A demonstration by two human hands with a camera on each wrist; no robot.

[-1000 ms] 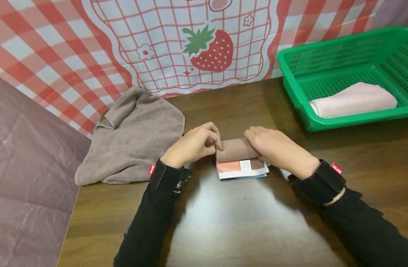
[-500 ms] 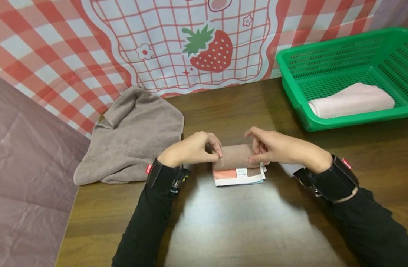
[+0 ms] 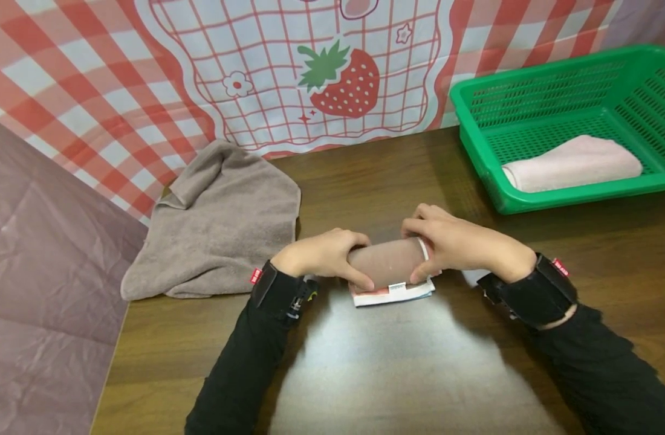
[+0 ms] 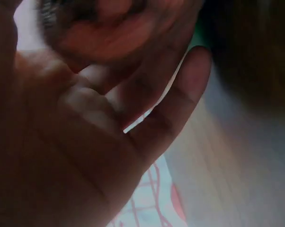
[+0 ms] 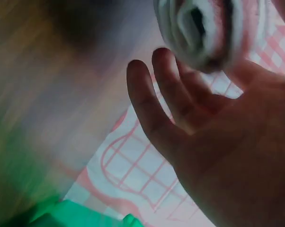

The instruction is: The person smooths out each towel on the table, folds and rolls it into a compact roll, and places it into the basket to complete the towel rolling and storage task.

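Both hands, left hand (image 3: 324,257) and right hand (image 3: 457,248), now clamp the ends of the rolled brown towel (image 3: 387,263), rolled further over its paper label (image 3: 392,293) than before.

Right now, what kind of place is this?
Probably a home-style towel-folding spot: a wooden table, a strawberry checked cloth behind it, a green basket holding a folded pink towel.
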